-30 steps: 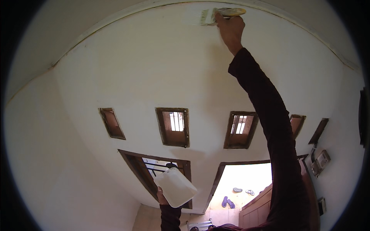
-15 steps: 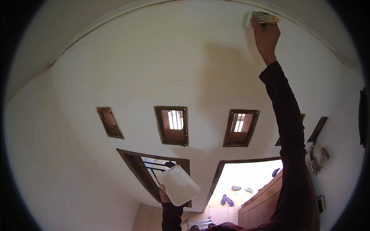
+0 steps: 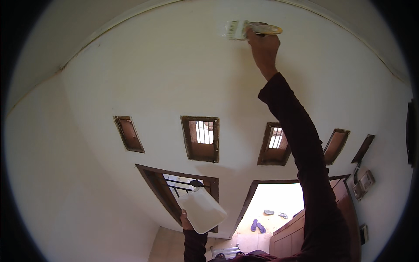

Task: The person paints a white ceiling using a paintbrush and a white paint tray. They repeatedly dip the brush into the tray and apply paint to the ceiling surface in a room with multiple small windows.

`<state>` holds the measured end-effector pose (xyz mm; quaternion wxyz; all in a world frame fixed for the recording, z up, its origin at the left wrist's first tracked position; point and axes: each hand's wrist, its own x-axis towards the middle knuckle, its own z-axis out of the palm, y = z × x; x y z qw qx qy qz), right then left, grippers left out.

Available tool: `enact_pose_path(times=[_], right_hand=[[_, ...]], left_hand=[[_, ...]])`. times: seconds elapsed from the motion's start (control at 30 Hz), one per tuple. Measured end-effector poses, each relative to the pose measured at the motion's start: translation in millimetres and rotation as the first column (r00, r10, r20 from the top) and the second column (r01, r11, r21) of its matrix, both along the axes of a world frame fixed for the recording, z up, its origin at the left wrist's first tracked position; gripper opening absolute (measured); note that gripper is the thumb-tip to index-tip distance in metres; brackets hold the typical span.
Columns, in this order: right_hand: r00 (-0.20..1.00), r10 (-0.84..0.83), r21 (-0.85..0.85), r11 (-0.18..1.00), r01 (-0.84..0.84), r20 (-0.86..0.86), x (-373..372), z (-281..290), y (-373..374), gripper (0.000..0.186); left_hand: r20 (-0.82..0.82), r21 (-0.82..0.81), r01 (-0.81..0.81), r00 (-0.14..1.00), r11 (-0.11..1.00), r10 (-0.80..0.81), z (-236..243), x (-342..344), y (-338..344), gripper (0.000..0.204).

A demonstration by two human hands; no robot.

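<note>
My right hand (image 3: 265, 49), arm stretched up, is closed round a wide paintbrush (image 3: 267, 29) with a pale, yellow-tipped handle. Its paint-coated bristles point left and press on the upper part of the cream wall (image 3: 166, 74), below the ceiling edge. Low in the view, my left hand (image 3: 187, 220) grips the side of a white rectangular container (image 3: 202, 210), holding it up in front of a barred window. The inside of the container looks white; how much paint it holds, I cannot tell.
Several small brown-framed vents (image 3: 200, 139) cross the wall. Below are a dark-framed window (image 3: 152, 183) with bars and an open doorway (image 3: 279, 196) with a wooden door (image 3: 286, 238). Sandals (image 3: 258, 226) lie outside. A metal ladder step (image 3: 226, 252) shows under my feet. An electrical box (image 3: 364, 184) hangs at right.
My right hand has swept the paintbrush leftward along the top of the wall, and slightly down. The left hand and container hold nearly the same place.
</note>
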<state>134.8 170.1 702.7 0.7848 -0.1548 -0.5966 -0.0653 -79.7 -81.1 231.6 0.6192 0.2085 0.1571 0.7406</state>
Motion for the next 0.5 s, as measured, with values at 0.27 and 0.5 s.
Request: enact_pose_path(times=[0.27, 0.5], right_hand=[[0.943, -0.33, 0.007, 0.944, 0.33, -0.047, 93, -10, -26, 0.026], [0.977, -0.2, 0.097, 0.974, 0.206, -0.076, 75, -16, -52, 0.021]], left_hand=[[0.065, -0.016, 0.012, 0.998, 1.0, -0.011, 4, 0, 8, 0.079], [0.067, -0.024, -0.002, 0.998, 1.0, 0.004, 3, 4, 0, 0.076]])
